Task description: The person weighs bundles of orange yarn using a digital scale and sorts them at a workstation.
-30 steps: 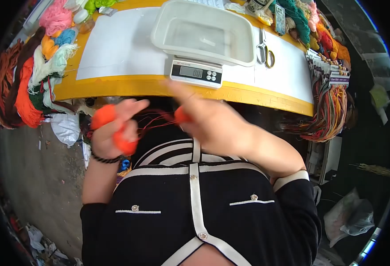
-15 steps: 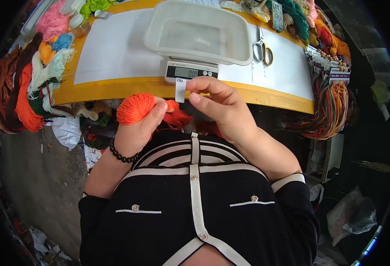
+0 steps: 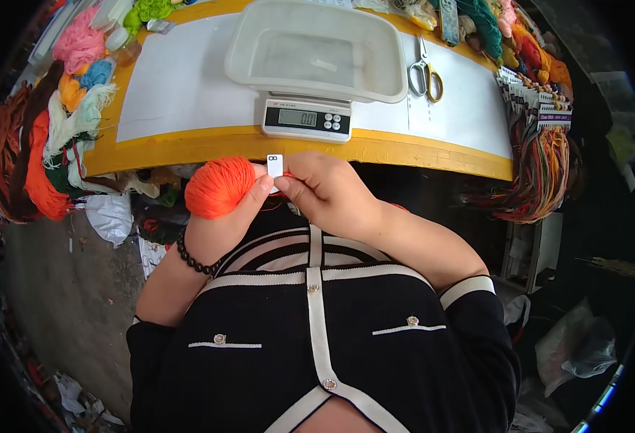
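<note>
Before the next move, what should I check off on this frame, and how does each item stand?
1. Left hand has a closed grip on the orange yarn bundle: ok.
2. Right hand pinches the white tag: ok.
3. Tag fixed to the yarn: cannot tell.
4. Tray sits on the scale with no yarn in it: ok.
5. Scissors lie on the table, apart from both hands: ok.
</note>
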{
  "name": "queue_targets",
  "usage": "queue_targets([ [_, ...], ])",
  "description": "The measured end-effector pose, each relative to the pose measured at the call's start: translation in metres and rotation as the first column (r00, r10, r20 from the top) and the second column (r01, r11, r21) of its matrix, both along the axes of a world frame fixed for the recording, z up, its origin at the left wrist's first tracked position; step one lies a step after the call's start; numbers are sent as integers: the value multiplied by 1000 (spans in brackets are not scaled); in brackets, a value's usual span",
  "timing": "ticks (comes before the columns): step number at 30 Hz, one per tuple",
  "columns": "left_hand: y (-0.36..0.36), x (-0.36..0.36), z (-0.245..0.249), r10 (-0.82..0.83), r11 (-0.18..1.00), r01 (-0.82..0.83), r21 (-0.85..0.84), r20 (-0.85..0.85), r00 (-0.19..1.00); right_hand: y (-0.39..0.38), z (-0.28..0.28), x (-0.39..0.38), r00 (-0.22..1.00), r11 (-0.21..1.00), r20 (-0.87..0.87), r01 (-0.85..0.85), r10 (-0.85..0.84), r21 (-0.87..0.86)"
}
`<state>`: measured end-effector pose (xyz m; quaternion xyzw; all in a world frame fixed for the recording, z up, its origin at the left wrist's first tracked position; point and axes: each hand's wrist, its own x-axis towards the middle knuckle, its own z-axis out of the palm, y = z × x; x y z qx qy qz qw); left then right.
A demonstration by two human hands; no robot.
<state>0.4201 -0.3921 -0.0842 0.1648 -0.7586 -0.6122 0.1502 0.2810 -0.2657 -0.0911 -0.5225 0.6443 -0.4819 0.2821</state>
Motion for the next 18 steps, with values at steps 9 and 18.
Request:
queue_targets([
  [9, -16, 16, -4, -40, 759, -1, 651, 48, 998, 6, 5, 1, 660, 921, -709, -65, -248, -383],
  [18, 2, 5, 1, 124, 990, -130, -59, -103, 987, -4, -3, 16, 931, 970, 324, 215, -169, -113],
])
